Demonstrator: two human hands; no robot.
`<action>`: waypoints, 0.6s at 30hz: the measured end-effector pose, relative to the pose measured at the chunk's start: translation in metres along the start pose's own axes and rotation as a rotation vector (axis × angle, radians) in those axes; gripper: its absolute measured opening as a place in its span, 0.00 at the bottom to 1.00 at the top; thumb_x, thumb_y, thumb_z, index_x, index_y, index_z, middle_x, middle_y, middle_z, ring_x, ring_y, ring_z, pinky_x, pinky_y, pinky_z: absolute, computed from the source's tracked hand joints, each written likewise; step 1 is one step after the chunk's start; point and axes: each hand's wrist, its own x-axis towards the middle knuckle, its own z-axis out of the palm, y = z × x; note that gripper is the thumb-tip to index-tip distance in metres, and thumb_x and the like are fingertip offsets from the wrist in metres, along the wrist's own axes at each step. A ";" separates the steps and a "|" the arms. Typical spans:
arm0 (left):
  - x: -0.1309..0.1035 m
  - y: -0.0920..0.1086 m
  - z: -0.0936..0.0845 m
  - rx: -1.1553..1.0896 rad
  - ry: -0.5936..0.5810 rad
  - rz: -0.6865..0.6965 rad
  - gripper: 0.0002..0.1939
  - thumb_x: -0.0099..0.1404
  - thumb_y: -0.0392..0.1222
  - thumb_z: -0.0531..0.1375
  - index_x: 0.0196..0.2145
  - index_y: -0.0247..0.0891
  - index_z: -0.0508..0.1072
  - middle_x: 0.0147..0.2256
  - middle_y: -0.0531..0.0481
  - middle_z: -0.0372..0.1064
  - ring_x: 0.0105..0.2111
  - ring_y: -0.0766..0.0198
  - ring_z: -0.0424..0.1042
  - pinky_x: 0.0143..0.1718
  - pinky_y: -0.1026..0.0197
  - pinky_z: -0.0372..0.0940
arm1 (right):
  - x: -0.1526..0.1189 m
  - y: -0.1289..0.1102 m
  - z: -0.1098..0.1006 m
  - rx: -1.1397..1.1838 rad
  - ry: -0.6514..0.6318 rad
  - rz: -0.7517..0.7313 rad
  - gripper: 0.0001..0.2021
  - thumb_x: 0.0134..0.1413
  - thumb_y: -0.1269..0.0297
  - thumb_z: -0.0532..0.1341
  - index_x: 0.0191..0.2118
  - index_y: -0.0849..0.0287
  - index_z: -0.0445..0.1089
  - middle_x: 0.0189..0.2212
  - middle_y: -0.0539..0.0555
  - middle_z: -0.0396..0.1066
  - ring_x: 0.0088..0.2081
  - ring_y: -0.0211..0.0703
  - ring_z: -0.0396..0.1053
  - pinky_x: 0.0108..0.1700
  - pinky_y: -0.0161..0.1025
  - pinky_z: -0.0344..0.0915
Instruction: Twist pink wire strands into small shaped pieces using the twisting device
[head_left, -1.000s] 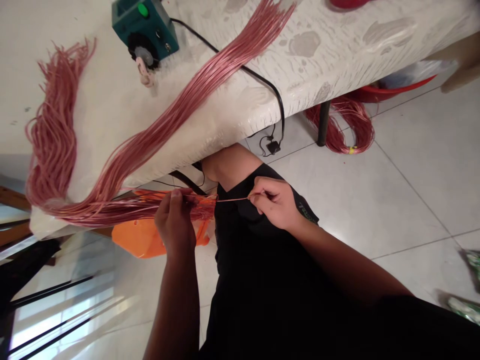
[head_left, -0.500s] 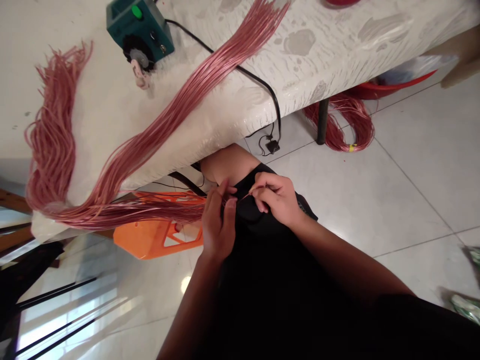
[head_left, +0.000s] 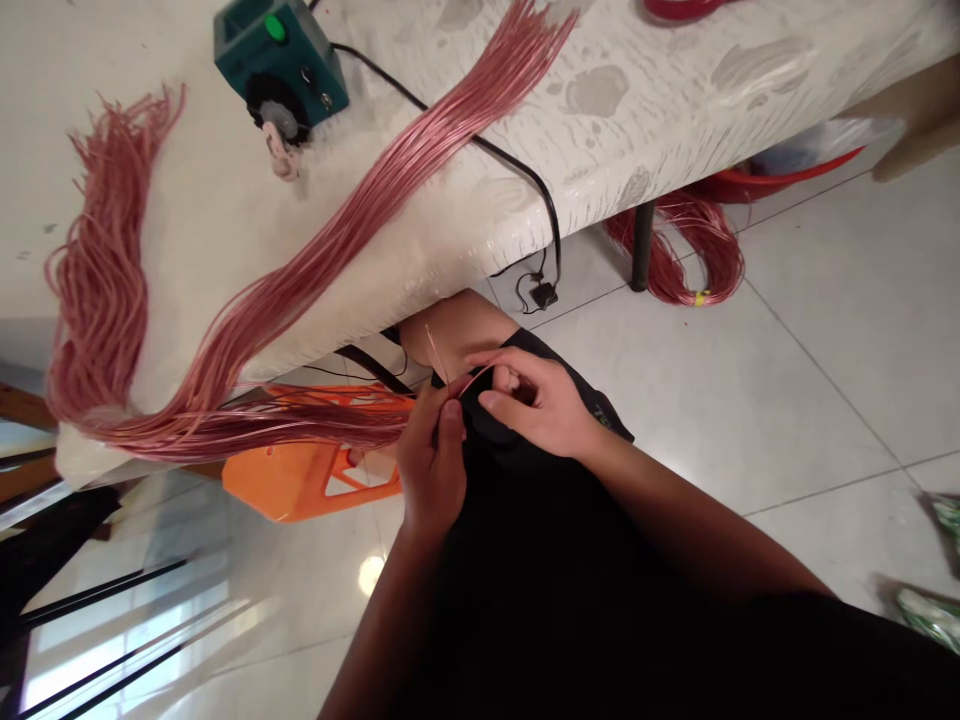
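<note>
Above my lap, my left hand (head_left: 435, 450) pinches thin pinkish strands (head_left: 436, 350), one of which sticks up past the fingertips. My right hand (head_left: 536, 400) is just to the right, its fingers curled around a strand that arcs between the two hands. A long bundle of pink strands (head_left: 300, 420) runs from the table's left corner to my left hand. Another length of the bundle (head_left: 360, 210) lies diagonally across the white-covered table (head_left: 187, 250). At the far left rests a wavy bundle (head_left: 105, 260) with frayed ends.
A teal machine (head_left: 281, 60) with a green button and black cable (head_left: 517, 155) stands on the table. An orange plastic seat (head_left: 292, 480) is below left. Under the table are a coiled bundle (head_left: 697, 250) and a red basin (head_left: 787, 178). Red handles (head_left: 679, 8) show at the top.
A strand now stands up above my left fingertips. My right hand has shifted slightly left, its index finger straighter, and the strand between the hands now curves.
</note>
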 end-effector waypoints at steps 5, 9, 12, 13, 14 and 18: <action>0.004 0.006 -0.002 -0.068 -0.126 0.022 0.15 0.74 0.44 0.52 0.46 0.41 0.77 0.25 0.53 0.63 0.26 0.65 0.63 0.34 0.62 0.64 | 0.000 0.003 0.000 -0.145 -0.059 -0.112 0.10 0.60 0.66 0.62 0.46 0.58 0.76 0.24 0.46 0.67 0.25 0.34 0.63 0.35 0.35 0.66; 0.006 0.005 -0.006 -0.023 -0.187 0.021 0.13 0.73 0.43 0.52 0.43 0.42 0.77 0.24 0.53 0.62 0.25 0.65 0.62 0.36 0.61 0.66 | 0.001 0.003 -0.002 -0.111 -0.076 -0.161 0.09 0.62 0.65 0.61 0.42 0.58 0.78 0.32 0.52 0.76 0.34 0.38 0.72 0.41 0.38 0.69; 0.006 0.003 -0.009 0.005 -0.301 0.005 0.13 0.73 0.42 0.53 0.40 0.40 0.77 0.26 0.51 0.67 0.27 0.64 0.65 0.37 0.61 0.68 | 0.002 0.002 -0.003 -0.077 -0.072 -0.101 0.08 0.62 0.64 0.61 0.40 0.58 0.78 0.31 0.51 0.76 0.30 0.36 0.70 0.36 0.35 0.69; 0.005 0.002 -0.010 0.014 -0.338 0.008 0.13 0.73 0.42 0.53 0.39 0.40 0.77 0.27 0.51 0.68 0.28 0.64 0.67 0.37 0.61 0.68 | 0.002 0.001 -0.003 -0.053 -0.082 -0.061 0.08 0.62 0.64 0.61 0.40 0.58 0.78 0.31 0.51 0.76 0.29 0.34 0.69 0.34 0.34 0.68; 0.005 0.001 -0.011 0.022 -0.366 0.012 0.13 0.73 0.41 0.53 0.39 0.40 0.77 0.28 0.50 0.70 0.29 0.63 0.69 0.38 0.61 0.68 | 0.002 0.001 -0.004 -0.030 -0.099 -0.021 0.08 0.62 0.63 0.61 0.39 0.59 0.78 0.30 0.50 0.75 0.27 0.33 0.68 0.31 0.32 0.67; 0.004 -0.006 -0.017 0.035 -0.388 0.015 0.13 0.72 0.40 0.53 0.42 0.40 0.78 0.37 0.49 0.76 0.40 0.62 0.75 0.43 0.62 0.68 | 0.002 -0.001 -0.005 0.031 -0.149 0.086 0.11 0.64 0.61 0.60 0.33 0.61 0.75 0.24 0.47 0.70 0.20 0.28 0.62 0.22 0.28 0.60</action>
